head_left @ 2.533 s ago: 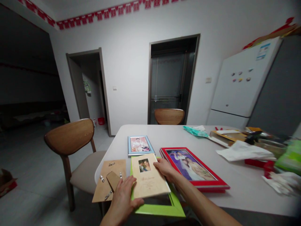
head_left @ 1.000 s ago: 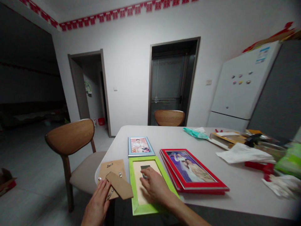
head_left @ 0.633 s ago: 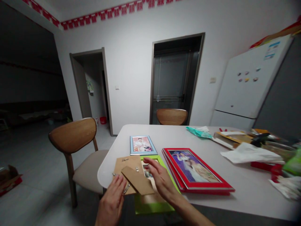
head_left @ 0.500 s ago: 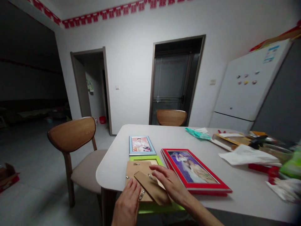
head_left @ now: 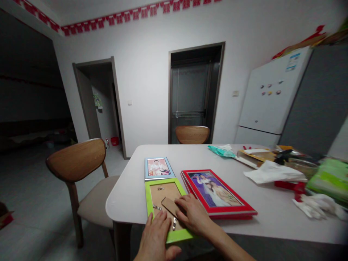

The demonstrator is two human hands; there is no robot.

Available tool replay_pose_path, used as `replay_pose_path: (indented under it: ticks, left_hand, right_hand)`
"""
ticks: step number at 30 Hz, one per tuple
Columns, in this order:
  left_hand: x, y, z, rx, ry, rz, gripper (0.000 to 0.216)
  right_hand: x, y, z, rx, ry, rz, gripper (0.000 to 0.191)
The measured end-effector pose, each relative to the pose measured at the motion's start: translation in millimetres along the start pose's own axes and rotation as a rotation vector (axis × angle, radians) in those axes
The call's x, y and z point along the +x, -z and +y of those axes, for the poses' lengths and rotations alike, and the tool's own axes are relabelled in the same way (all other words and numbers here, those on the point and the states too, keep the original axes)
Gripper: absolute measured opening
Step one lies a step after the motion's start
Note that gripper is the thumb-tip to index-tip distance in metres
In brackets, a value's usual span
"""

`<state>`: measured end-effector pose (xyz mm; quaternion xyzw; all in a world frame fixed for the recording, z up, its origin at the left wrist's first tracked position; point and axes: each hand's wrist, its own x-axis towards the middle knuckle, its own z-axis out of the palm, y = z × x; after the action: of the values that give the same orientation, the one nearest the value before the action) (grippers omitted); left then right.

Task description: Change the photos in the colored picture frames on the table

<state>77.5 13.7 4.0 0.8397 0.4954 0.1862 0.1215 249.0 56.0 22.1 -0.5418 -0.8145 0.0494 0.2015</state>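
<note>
A green picture frame lies face down at the table's near edge. Its brown backing board sits within the frame's opening, with a stand flap and small metal clips on it. My left hand rests on the lower left of the frame, fingers spread and thumb out. Over the right part of the board, my right hand lies with its fingers laid on the flap side, hiding part of it. A blue photo frame is just beyond, and stacked red photo frames are to the right.
On the white table, a crumpled white paper, a teal packet and a green plastic pack lie to the right. Wooden chairs stand at the left and far side.
The backing board has gone down into the green frame, where before it lay askew over it. Both hands now press flatter on it, and the view has turned slightly right.
</note>
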Motion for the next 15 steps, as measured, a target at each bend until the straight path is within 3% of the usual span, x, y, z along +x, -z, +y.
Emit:
replay_pose_path:
  ticks: [3, 7, 11, 15]
  left_hand:
    - [-3, 0, -9, 0.017, 0.026, 0.048, 0.058]
    - [-6, 4, -15, 0.010, 0.070, 0.091, 0.034]
    - [-9, 5, -19, -0.062, 0.044, 0.123, 0.028]
    - [-12, 5, -22, -0.114, 0.005, 0.164, 0.021]
  right_hand:
    - [-2, -3, -3, -0.011, 0.040, 0.000, 0.031]
    - [-2, -9, -14, -0.019, 0.052, 0.009, 0.026]
    - [4, -15, -29, 0.034, 0.209, -0.008, 0.021]
    - [17, -19, -42, 0.042, 0.224, -0.009, 0.025]
